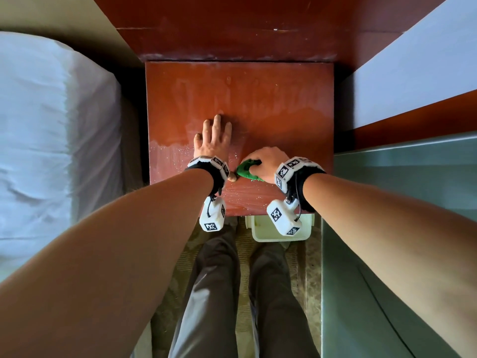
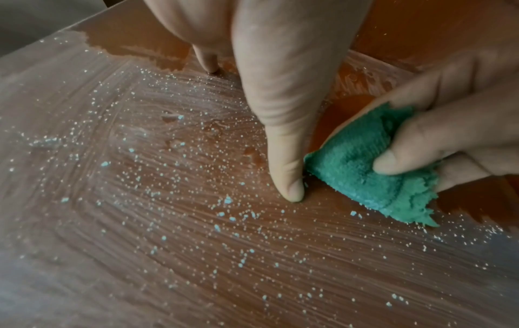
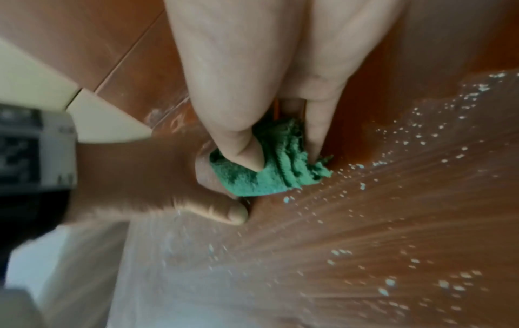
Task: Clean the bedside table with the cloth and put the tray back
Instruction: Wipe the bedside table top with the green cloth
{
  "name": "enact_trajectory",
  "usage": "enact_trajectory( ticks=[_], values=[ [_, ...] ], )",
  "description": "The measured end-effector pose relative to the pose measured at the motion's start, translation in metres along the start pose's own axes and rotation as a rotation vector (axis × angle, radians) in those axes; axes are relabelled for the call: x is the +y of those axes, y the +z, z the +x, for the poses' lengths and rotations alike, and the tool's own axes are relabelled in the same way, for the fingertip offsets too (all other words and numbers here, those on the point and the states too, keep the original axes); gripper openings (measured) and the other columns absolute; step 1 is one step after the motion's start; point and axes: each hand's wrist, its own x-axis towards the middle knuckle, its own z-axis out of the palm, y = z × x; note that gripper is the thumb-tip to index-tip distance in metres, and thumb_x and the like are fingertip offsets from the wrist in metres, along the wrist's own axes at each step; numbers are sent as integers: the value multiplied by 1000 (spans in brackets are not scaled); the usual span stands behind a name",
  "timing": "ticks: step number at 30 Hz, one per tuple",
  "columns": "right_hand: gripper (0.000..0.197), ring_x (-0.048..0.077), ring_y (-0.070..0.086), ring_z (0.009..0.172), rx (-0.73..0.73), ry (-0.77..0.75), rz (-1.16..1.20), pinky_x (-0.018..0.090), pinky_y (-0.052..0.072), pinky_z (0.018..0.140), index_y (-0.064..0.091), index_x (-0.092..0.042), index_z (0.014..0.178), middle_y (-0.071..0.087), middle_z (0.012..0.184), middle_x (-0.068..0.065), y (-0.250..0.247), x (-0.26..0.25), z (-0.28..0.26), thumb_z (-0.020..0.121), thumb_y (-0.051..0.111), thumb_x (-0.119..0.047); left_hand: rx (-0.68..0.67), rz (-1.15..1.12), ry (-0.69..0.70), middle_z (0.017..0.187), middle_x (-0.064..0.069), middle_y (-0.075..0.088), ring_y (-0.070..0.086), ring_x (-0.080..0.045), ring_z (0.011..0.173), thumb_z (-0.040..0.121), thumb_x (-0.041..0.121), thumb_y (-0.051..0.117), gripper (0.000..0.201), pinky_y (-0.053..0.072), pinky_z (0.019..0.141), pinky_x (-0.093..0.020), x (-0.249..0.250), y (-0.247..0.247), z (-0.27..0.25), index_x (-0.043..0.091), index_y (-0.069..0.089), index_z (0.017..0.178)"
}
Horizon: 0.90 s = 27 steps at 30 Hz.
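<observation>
Wiping is under way: the right hand (image 1: pixel 265 161) grasps the bunched green cloth (image 1: pixel 249 171) on the surface (image 1: pixel 284 99), touching the thumb of the flat, released left hand (image 1: pixel 215 138). Next, I judge, sweep the white crumbs (image 2: pixel 230 199) beside the cloth.

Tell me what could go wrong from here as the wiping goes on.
The crumbs lie near the table's front edge; a stroke toward the body could sweep them onto the floor rather than into the tray below. The cloth is bunched small in the right hand, so it may leave streaks. The left hand rests flat on the surface, possibly smearing it.
</observation>
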Motion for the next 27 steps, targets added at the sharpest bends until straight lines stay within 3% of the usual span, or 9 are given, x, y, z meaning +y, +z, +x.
enact_trajectory(
  ticks=[3, 5, 8, 10, 12, 14, 18, 22, 27],
  values=[
    [31, 12, 68, 81, 152, 94, 272, 22, 54, 66, 70, -30, 111, 72, 101, -6, -8, 2, 5, 86, 57, -18, 11, -33, 20, 160, -9, -17, -6, -36, 148, 48, 63, 87, 152, 13, 118, -54, -9, -2, -4, 17, -12, 154],
    [25, 15, 65, 82, 315, 161, 319, 19, 45, 64, 72, -24, 105, 72, 94, -3, -14, 3, 8, 85, 59, -19, 15, -43, 4, 160, -7, -16, -6, -36, 148, 47, 66, 85, 151, 12, 117, -57, -19, -3, -8, 19, -10, 154],
    [7, 22, 54, 74, 435, 253, 330, 24, 33, 53, 64, -18, 84, 62, 77, 1, -21, 5, 12, 83, 57, -19, 10, -45, -45, 160, -7, -13, -4, -35, 148, 50, 63, 86, 148, 15, 117, -58, -38, -3, -14, 20, -10, 154],
    [11, 26, 55, 79, 470, 283, 307, 25, 36, 62, 64, -17, 90, 64, 84, 4, -23, 4, 16, 84, 55, -18, -3, -56, -81, 161, -8, -13, -5, -36, 148, 51, 61, 87, 147, 14, 118, -57, -49, -3, -17, 19, -11, 154],
    [30, 28, 60, 99, 523, 296, 277, 28, 45, 77, 66, -17, 114, 66, 108, 7, -25, 2, 21, 86, 53, -18, -6, -61, -106, 161, -9, -14, -5, -36, 148, 50, 63, 86, 150, 13, 118, -57, -60, -2, -20, 18, -12, 153],
    [38, 29, 56, 113, 572, 289, 242, 30, 44, 90, 62, -19, 125, 61, 122, 9, -27, 0, 28, 88, 52, -16, -3, -72, -118, 160, -10, -15, -6, -37, 148, 49, 62, 87, 152, 13, 117, -57, -67, 3, -22, 15, -13, 153],
    [40, 29, 54, 117, 535, 286, 141, 32, 43, 95, 61, -21, 127, 56, 127, 8, -24, -4, 40, 90, 49, -13, -6, -68, -118, 160, -11, -18, -8, -36, 148, 51, 58, 88, 150, 14, 119, -54, -73, 10, -23, 12, -12, 153],
    [40, 29, 56, 114, 542, 233, 35, 33, 46, 90, 62, -21, 126, 55, 128, 5, -17, -5, 39, 89, 48, -12, -35, -62, -132, 159, -12, -22, -11, -36, 148, 52, 55, 88, 151, 12, 120, -52, -70, 10, -18, 11, -16, 152],
    [40, 24, 59, 108, 468, 117, 32, 26, 44, 87, 66, -27, 120, 59, 126, -5, -13, -6, 31, 86, 53, -11, -40, -62, -128, 159, -11, -23, -11, -35, 148, 53, 56, 87, 150, 11, 121, -50, -70, 12, -19, 12, -17, 152]
  ],
)
